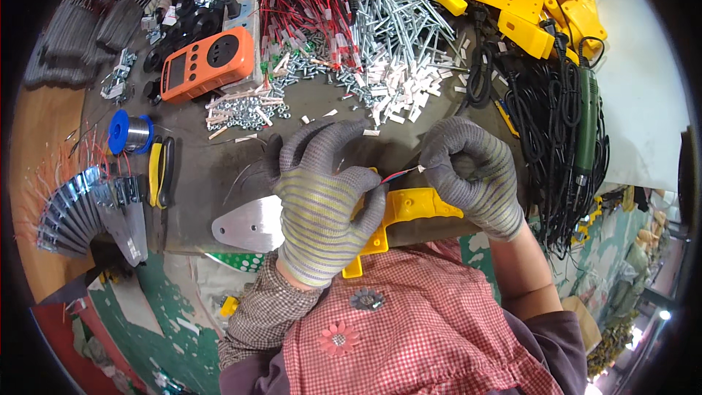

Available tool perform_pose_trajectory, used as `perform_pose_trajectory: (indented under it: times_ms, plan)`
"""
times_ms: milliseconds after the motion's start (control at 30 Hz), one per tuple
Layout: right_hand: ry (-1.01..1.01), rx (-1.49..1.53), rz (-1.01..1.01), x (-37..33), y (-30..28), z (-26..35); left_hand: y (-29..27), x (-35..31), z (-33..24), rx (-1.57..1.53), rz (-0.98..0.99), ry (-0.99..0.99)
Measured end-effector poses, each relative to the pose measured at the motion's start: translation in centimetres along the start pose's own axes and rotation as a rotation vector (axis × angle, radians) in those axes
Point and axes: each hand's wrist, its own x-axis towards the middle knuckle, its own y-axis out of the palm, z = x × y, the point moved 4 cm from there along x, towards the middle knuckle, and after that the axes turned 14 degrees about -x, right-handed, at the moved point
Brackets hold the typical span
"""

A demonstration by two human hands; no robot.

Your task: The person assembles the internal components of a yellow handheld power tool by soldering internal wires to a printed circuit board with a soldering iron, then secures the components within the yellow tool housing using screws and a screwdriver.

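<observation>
A thin red-and-blue wire (pixel 398 174) spans the short gap between the two hands, above the desk (pixel 292 102) near its front edge. The left hand (pixel 329 194) has its grip on the wire, pinched between thumb and forefinger, other fingers spread. The right hand (pixel 472 172) has a curled grip on the wire's pale end; its exact fingertip contact is hard to see. Below the wire, a yellow plastic part (pixel 420 205) lies between the hands, its lower leg reaching past the desk's front edge. Left of it, a metal plate (pixel 248 225) sits by that edge, partly behind the left hand.

Beyond the fingers, a narrow strip of grey desk separates them from piled white tubes (pixel 406 88) and nuts (pixel 245 112). More room lies leftward, up to the pliers (pixel 162 173). Rightward, black cables (pixel 545 124) hang over the edge, close beyond the right hand.
</observation>
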Motion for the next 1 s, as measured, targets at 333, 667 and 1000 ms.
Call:
perform_pose_trajectory:
  times_ms: [333,667,1000]
  plan:
    - [-0.095,-0.125,-0.042,1.0,-0.7,1.4,0.1,-0.1,-0.1,0.047,0.059,0.005]
    - [-0.073,-0.246,0.09,1.6,0.4,1.9,-0.1,-0.2,-0.4,0.05,0.043,0.013]
    - [0.036,-0.236,0.118,1.5,-0.6,2.6,0.1,-0.6,0.3,0.033,-0.026,-0.018]
